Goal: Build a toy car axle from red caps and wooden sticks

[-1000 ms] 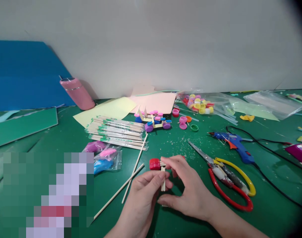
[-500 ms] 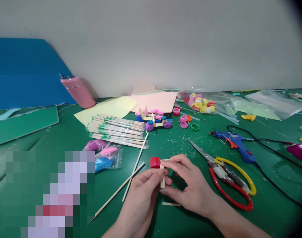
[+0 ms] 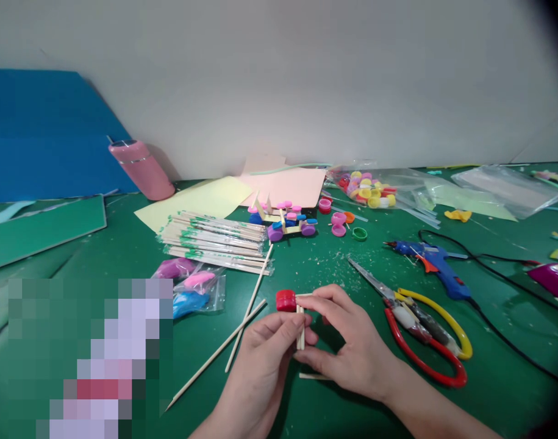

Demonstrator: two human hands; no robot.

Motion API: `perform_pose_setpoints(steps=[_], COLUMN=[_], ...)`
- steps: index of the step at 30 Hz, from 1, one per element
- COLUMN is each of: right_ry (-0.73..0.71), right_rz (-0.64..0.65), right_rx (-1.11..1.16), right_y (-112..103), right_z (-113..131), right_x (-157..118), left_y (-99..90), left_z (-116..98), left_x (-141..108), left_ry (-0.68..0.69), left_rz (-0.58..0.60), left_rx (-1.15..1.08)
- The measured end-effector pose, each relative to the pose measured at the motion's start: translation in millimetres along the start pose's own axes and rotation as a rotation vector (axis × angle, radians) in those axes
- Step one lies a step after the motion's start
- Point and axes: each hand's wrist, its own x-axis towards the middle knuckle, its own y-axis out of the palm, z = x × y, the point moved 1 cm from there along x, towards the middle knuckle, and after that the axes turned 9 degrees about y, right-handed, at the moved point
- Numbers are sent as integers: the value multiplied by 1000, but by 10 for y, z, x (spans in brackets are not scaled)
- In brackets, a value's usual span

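Note:
My left hand [image 3: 266,356] pinches short pale wooden sticks [image 3: 300,336], held upright side by side between thumb and fingers. Closed round the same small piece from the other side is my right hand [image 3: 352,344], its index fingertip near the top of the sticks and its thumb by their lower end. A red bottle cap piece [image 3: 286,300] sits at the top left of the sticks, seemingly joined to them. Another short stick [image 3: 313,376] lies on the table below my right hand, partly covered by it. Fingers hide some of the piece.
Two long skewers [image 3: 235,336] cross left of my hands. Scissors [image 3: 416,329] and a blue glue gun [image 3: 436,265] with its cord lie right. Behind are packaged chopsticks [image 3: 214,241], small model cars [image 3: 290,225], loose caps [image 3: 338,230] and a pink bottle [image 3: 144,171].
Both hands keep their hold on the sticks, and the red cap piece tilts very slightly. The whole view has shifted a little.

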Motion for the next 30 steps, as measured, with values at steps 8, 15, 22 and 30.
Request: perform_pose_setpoints(steps=[8, 15, 22, 30], right_ry=[-2, -21, -20, 22], right_rz=[4, -10, -3, -16], right_rx=[4, -1, -7, -76], right_y=[5, 19, 16, 16], right_z=[-1, -16, -10, -13], right_x=[-9, -10, -16, -21], left_y=[6, -1, 0, -13], left_z=[6, 24, 16, 16], left_x=[-12, -8, -1, -9], left_ry=[11, 6, 19, 22], left_rz=[2, -9, 2, 9], left_rx=[23, 7, 48, 58])
